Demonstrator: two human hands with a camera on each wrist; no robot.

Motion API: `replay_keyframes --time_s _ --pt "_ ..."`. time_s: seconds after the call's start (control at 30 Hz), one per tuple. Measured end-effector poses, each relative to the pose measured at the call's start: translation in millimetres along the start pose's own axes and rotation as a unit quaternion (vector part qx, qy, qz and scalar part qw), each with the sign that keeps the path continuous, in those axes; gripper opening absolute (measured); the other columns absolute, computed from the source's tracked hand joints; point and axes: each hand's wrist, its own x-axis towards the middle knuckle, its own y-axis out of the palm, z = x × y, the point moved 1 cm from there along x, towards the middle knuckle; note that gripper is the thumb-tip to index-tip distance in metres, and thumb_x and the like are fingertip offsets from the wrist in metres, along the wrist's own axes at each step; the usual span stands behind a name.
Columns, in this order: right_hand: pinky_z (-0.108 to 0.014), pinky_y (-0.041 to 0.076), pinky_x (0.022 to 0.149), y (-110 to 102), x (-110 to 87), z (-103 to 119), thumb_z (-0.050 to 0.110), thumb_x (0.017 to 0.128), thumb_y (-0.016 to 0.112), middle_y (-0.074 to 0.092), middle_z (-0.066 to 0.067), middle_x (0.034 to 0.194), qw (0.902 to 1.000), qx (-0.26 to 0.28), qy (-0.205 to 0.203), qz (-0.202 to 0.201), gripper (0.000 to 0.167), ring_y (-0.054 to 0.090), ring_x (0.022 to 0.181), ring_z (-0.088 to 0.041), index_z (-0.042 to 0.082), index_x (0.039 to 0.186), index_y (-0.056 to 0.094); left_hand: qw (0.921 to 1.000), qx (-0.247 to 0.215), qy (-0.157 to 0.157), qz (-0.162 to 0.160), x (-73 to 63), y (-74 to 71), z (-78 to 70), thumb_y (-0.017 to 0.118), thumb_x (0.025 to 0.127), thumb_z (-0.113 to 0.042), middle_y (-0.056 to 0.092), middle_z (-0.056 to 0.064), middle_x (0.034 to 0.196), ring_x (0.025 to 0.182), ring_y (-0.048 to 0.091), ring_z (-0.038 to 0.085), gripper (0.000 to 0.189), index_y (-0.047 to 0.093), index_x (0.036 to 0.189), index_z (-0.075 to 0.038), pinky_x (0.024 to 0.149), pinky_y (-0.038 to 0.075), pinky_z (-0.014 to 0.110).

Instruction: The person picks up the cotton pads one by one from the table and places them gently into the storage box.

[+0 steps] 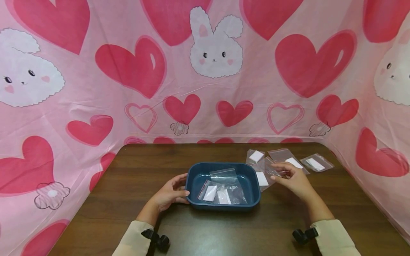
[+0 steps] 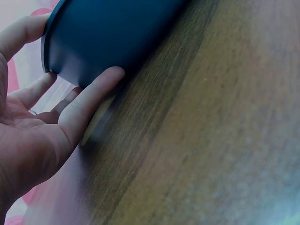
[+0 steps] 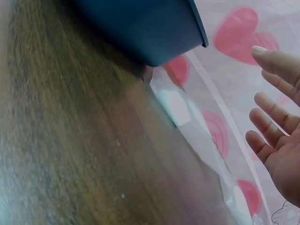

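A dark blue plastic tub (image 1: 223, 207) stands on the table with clear zip bags inside, among them one holding a white block (image 1: 210, 193) and one with a white piece (image 1: 223, 196). My left hand (image 1: 169, 193) grips the tub's left end, its thumb at the rim and other fingers against the wall. To the right of the tub, my right hand (image 1: 294, 179) hovers over clear zip bags with its fingers apart. The right wrist view shows nothing held in that right hand (image 3: 281, 122). Nearest to it lies a bag with a white block (image 1: 262, 179).
More clear bags with white pieces lie at the back right: one bag (image 1: 256, 156) behind the tub's corner, another bag (image 1: 294, 163) beyond the right hand, and a bag (image 1: 316, 163) farthest right. A pink heart-print cloth (image 1: 211, 117) hangs around the wooden table (image 1: 150, 160).
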Motion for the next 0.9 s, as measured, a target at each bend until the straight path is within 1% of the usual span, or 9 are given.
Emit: replay_keyframes --time_s 0.17,0.4,0.63,0.77,0.83,0.9 --pt "-0.022 0.051 0.082 0.1 -1.0 -5.2 0.014 0.083 0.079 0.062 -0.019 0.114 0.9999 0.004 0.014 0.008 0.044 0.06 0.098 -0.024 -0.004 0.12 0.064 1.0 -0.001 0.001 0.002 -0.3 0.2 -0.2 0.065 0.09 0.001 0.033 0.024 0.15 0.117 0.056 0.036 0.07 0.03 0.15 -0.006 0.083 0.055 0.051" --pt "-0.03 0.049 0.086 -0.4 1.5 -11.6 0.018 0.081 0.081 0.062 -0.018 0.121 0.9989 -0.021 0.035 0.022 0.048 0.057 0.104 -0.032 -0.001 0.123 0.064 1.0 0.001 0.001 0.001 -0.3 0.1 -0.5 0.065 0.09 0.0 0.034 0.024 0.149 0.116 0.056 0.037 0.07 0.03 0.15 -0.005 0.082 0.055 0.051" --pt "-0.04 0.053 0.085 1.9 5.2 -20.6 0.015 0.079 0.083 0.061 -0.021 0.123 0.9983 -0.042 0.033 0.027 0.049 0.06 0.106 -0.039 -0.001 0.122 0.066 1.0 0.005 0.002 0.003 -0.1 0.7 0.0 0.065 0.09 0.0 0.033 0.026 0.149 0.117 0.055 0.037 0.07 0.029 0.15 -0.004 0.082 0.055 0.051" --pt "-0.048 0.052 0.086 3.6 8.1 -25.0 0.013 0.077 0.083 0.06 -0.023 0.121 0.9978 -0.05 0.029 0.034 0.049 0.06 0.105 -0.042 -0.003 0.12 0.066 1.0 0.006 0.002 0.005 0.0 0.7 0.2 0.064 0.09 0.0 0.033 0.025 0.149 0.117 0.055 0.037 0.069 0.029 0.15 -0.004 0.083 0.055 0.051" --pt "-0.048 0.051 0.086 4.4 9.2 -27.4 0.012 0.077 0.084 0.06 -0.024 0.12 0.9974 -0.055 0.024 0.04 0.049 0.059 0.105 -0.042 -0.003 0.119 0.066 1.0 0.006 0.002 0.005 0.1 0.3 0.3 0.064 0.09 0.0 0.033 0.025 0.149 0.117 0.055 0.037 0.069 0.03 0.15 -0.005 0.083 0.055 0.051" --pt "-0.044 0.05 0.086 5.2 10.1 -30.5 0.013 0.076 0.084 0.06 -0.024 0.12 0.9967 -0.064 0.02 0.047 0.048 0.058 0.105 -0.04 -0.003 0.119 0.066 0.9999 0.008 0.004 0.007 0.0 0.2 0.3 0.064 0.091 0.0 0.033 0.026 0.149 0.117 0.055 0.037 0.069 0.029 0.15 -0.004 0.083 0.055 0.051"
